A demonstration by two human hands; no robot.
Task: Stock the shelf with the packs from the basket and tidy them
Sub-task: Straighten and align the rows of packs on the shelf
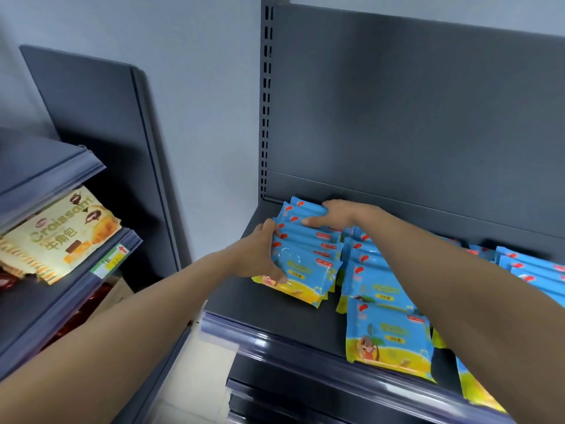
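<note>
Blue and yellow packs lie in overlapping rows on the dark grey shelf (244, 304). The leftmost row (308, 255) sits between my two hands. My left hand (260, 252) grips its left side, thumb on the front pack and fingers curled at the edge. My right hand (333, 214) lies over the back packs of that row, fingers bent round their tops. A second row (379, 289) runs to the right under my right forearm, with one pack (388, 335) at the shelf's front edge. More packs (532, 270) lie at the far right. No basket is in view.
The shelf's back panel (412, 117) rises behind the packs, with a slotted upright (265, 102) at its left. A neighbouring shelf unit on the left holds croissant bags (64, 237) and a price tag (116, 255). A lower shelf (275, 390) shows below.
</note>
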